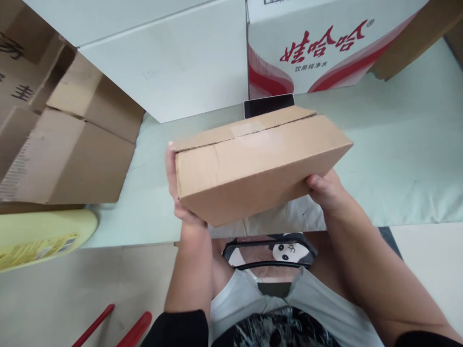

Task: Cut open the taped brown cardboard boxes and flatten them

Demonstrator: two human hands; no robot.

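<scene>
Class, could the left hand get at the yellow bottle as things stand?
Probably not: the left hand is holding the box. Once freed, it likely could, with only bare table between it and the bottle.

- The left hand [185,212] is partly hidden by the carton [249,168], whose contents cannot be seen.
- The right hand [327,190] shows its thumb; the other fingers are mostly hidden.
- The carton may cover part of the dark-faced device [269,105]; its kind cannot be told.
- The top edge cuts off the red-lettered box [267,53].
- The left edge cuts off the yellow container [72,222]; its small print is unreadable.
- The bottom edge cuts off two red bars [135,329].
</scene>
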